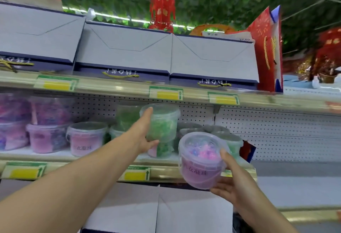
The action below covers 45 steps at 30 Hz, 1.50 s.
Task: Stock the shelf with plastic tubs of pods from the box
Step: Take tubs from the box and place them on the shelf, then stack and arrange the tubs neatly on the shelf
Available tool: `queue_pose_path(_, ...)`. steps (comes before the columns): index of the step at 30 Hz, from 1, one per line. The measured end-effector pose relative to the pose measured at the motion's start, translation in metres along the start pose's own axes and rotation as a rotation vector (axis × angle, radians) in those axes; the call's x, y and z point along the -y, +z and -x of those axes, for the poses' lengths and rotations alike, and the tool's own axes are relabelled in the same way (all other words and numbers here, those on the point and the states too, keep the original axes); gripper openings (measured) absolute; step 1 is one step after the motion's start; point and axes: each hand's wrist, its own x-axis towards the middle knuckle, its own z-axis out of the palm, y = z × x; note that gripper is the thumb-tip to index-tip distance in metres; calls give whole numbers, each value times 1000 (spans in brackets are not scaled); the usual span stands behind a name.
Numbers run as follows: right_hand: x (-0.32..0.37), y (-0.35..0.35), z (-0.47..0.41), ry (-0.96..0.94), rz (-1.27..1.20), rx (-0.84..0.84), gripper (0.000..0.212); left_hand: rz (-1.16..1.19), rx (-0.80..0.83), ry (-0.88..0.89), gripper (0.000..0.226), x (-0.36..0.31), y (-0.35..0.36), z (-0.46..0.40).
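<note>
While both your hands hold tubs, the shelf [103, 166] in front of you is already part stocked.

On the far left of that shelf, purple tubs [47, 137] stand stacked, with a pink tub [85, 138] just beside them. Your left hand [143, 135] reaches in further along, thumb under and fingers up the side of a green tub [162, 122], gripping it above another green tub on the shelf. To the right and nearer to you, your right hand [231, 183] cups a purple tub of pods [201, 160] from below, thumb curled against its side, in front of the shelf edge and tilted toward you. Grey-lidded tubs [193, 127] sit behind it. White boxes [125, 48] line the shelf above.
</note>
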Motion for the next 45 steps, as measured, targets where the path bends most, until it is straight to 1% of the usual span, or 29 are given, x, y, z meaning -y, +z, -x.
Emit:
queue_pose_path(2,-2,-2,-5,2,2,2,31,15,30,50,81,7,1,-15)
queue_pose_path(3,-4,-3,-7,5,2,7,32,-8,39,89,78,12,0,-20)
queue_pose_path(4,-5,-3,-9,9,0,14,33,-81,12,141,69,17,0,-24)
queue_pose_path(6,-7,-3,-13,16,-3,36,33,-336,-111,289,51,25,-2,-33)
queue_pose_path(8,-8,0,-16,21,-8,51,30,-636,-252,417,46,26,-2,-37)
queue_pose_path(10,-8,3,-19,17,-11,55,26,-919,-398,481,36,24,1,-32)
queue_pose_path(11,-8,4,-21,15,-13,56,25,-1013,-448,519,29,24,3,-29)
queue_pose_path(12,-8,5,-22,14,-14,58,25,-1057,-478,568,21,24,4,-27)
queue_pose_path(14,-9,6,-25,14,-15,58,26,-1063,-490,718,10,27,7,-22)
queue_pose_path(15,-9,6,-25,16,-13,59,26,-1070,-483,799,10,30,8,-19)
queue_pose_path(17,-9,5,-27,20,-8,59,28,-1126,-470,953,24,38,7,-15)
queue_pose_path(19,-10,4,-27,24,-3,56,29,-1246,-454,1111,50,48,7,-12)
queue_pose_path(20,-10,4,-27,25,-3,57,29,-1338,-444,1150,64,52,6,-13)
queue_pose_path(21,-10,4,-27,24,-4,59,28,-1435,-438,1140,75,55,5,-14)
queue_pose_path(23,-11,3,-27,19,-2,63,29,-1561,-428,1063,83,55,5,-17)
queue_pose_path(27,-11,4,-26,7,4,83,32,-1690,-376,975,81,50,4,-22)
queue_pose_path(31,-10,7,-22,-1,10,105,32,-1819,-286,821,74,40,-6,-21)
queue_pose_path(34,-11,11,-17,-4,19,120,31,-1836,-234,746,73,31,-23,-11)
queue_pose_path(36,-10,17,-13,-4,18,137,29,-1786,-189,735,71,25,-37,3)
queue_pose_path(39,-9,34,-7,-2,9,190,28,-1597,-124,711,57,22,-63,31)
queue_pose_path(43,-5,73,1,-5,14,290,29,-1332,-63,557,41,24,-99,69)
queue_pose_path(45,-4,98,5,0,16,345,30,-1140,-29,460,41,20,-118,88)
